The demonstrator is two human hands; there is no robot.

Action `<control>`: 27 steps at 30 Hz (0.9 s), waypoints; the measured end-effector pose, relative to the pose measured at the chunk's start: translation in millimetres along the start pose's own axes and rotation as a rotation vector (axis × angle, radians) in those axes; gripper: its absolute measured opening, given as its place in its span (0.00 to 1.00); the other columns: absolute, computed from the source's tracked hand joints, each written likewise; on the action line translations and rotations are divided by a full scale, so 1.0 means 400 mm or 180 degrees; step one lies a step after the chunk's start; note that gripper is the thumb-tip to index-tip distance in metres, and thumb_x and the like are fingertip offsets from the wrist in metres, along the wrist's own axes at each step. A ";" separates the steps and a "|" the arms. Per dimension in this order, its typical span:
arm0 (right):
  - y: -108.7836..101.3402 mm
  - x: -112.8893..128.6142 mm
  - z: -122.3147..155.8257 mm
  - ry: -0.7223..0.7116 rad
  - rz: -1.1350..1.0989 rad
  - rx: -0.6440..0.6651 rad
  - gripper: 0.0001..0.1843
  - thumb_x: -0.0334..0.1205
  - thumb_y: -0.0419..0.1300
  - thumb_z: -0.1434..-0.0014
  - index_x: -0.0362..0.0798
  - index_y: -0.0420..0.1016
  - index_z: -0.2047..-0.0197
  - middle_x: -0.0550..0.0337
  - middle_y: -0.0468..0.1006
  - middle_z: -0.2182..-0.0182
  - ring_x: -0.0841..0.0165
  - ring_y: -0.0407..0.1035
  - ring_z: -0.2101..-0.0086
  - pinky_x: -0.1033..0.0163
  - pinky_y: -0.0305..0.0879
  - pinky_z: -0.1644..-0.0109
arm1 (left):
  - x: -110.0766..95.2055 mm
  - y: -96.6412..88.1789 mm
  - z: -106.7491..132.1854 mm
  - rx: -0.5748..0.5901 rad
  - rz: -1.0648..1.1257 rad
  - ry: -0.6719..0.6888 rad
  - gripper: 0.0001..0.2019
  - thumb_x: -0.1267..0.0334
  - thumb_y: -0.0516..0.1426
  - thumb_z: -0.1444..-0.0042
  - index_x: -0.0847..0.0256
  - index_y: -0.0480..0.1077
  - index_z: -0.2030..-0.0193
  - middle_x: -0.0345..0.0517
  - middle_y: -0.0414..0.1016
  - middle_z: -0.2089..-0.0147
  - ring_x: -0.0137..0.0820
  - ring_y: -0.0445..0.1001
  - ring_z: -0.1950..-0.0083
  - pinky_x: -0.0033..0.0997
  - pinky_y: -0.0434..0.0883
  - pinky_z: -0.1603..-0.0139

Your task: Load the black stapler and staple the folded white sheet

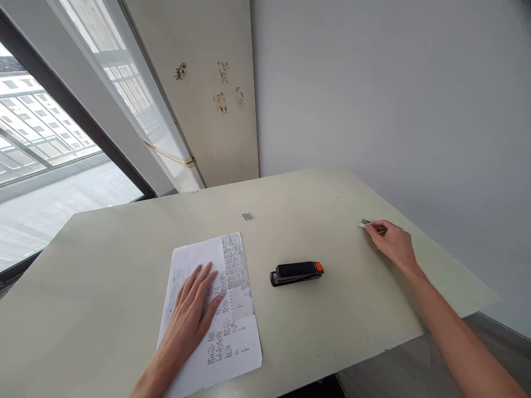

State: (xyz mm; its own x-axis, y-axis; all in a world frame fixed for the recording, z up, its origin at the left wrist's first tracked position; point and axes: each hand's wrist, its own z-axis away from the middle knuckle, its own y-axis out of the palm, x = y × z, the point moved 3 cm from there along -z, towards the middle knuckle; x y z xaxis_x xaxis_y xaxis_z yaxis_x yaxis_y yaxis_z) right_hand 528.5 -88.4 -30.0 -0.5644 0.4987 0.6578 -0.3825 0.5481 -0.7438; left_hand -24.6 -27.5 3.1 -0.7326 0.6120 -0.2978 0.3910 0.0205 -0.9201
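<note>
At the right rim of a pale, smooth table (pixel 352 320), our right hand (pixel 392 240) pinches a small metal staple strip (pixel 364 223) between thumb and fingertips, close to the edge. Our left hand (pixel 193 309) lies flat, fingers spread, on a creased printed sheet (pixel 232 337) near the front edge. Between them, a black stapler (pixel 296 273) with an orange tip sits on bare tabletop; a second staple strip (pixel 247 216) lies beyond.

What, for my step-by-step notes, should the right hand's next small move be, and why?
Probably pinch and lift the staple strip: the right hand has its fingertips on it, the stapler lies apart and untouched, and the left hand rests flat on the printed sheet.
</note>
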 end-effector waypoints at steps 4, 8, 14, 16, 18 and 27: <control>-0.003 0.013 0.036 -0.0163 0.0064 -0.0255 0.19 0.54 0.60 0.42 0.47 0.76 0.56 0.51 0.82 0.66 0.56 0.76 0.66 0.48 0.69 0.53 | 0.002 0.012 0.026 0.0050 -0.0133 -0.0101 0.26 0.51 0.51 0.26 0.49 0.55 0.24 0.47 0.57 0.21 0.49 0.53 0.20 0.62 0.64 0.27; 0.008 0.095 0.131 -0.0474 -0.0485 0.0029 0.22 0.58 0.60 0.37 0.50 0.77 0.52 0.50 0.83 0.59 0.58 0.77 0.63 0.53 0.72 0.57 | -0.014 0.017 0.038 -0.0017 -0.0146 -0.0088 0.26 0.51 0.52 0.26 0.50 0.56 0.24 0.47 0.57 0.21 0.49 0.53 0.20 0.61 0.64 0.27; 0.078 0.259 0.272 -0.0632 -0.1479 0.1409 0.22 0.61 0.57 0.31 0.52 0.77 0.51 0.50 0.83 0.52 0.59 0.78 0.53 0.55 0.74 0.50 | -0.064 0.022 0.030 -0.0082 0.0032 0.0015 0.25 0.54 0.53 0.26 0.52 0.57 0.25 0.50 0.59 0.22 0.50 0.54 0.21 0.61 0.64 0.27; 0.106 0.288 0.297 -0.0635 -0.1656 0.1590 0.22 0.61 0.56 0.30 0.52 0.77 0.51 0.51 0.83 0.53 0.59 0.78 0.52 0.55 0.74 0.48 | -0.092 0.024 0.015 -0.0051 0.0242 0.0091 0.24 0.56 0.54 0.26 0.51 0.59 0.27 0.50 0.61 0.24 0.49 0.55 0.21 0.59 0.65 0.28; 0.132 0.304 0.317 -0.0654 -0.1763 0.1697 0.22 0.61 0.55 0.29 0.52 0.76 0.51 0.51 0.83 0.54 0.59 0.77 0.53 0.55 0.74 0.48 | -0.125 0.029 -0.005 0.0035 0.0516 0.0204 0.21 0.57 0.54 0.26 0.50 0.61 0.29 0.49 0.65 0.26 0.47 0.57 0.22 0.56 0.67 0.28; 0.179 0.309 0.359 -0.0800 -0.1942 0.1688 0.20 0.53 0.45 0.25 0.52 0.74 0.52 0.55 0.81 0.57 0.61 0.76 0.57 0.53 0.71 0.47 | -0.173 0.020 -0.096 -0.0106 0.1613 -0.0235 0.13 0.56 0.53 0.26 0.50 0.70 0.39 0.48 0.75 0.37 0.44 0.72 0.34 0.46 0.78 0.44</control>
State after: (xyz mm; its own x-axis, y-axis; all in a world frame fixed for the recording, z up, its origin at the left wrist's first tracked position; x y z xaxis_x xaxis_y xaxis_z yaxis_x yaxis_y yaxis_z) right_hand 326.4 -84.0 -19.0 -0.2695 0.0192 0.9628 -0.9301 0.2539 -0.2654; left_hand 50.5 -39.3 26.0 -0.4834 0.4941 -0.7226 0.7239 -0.2385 -0.6473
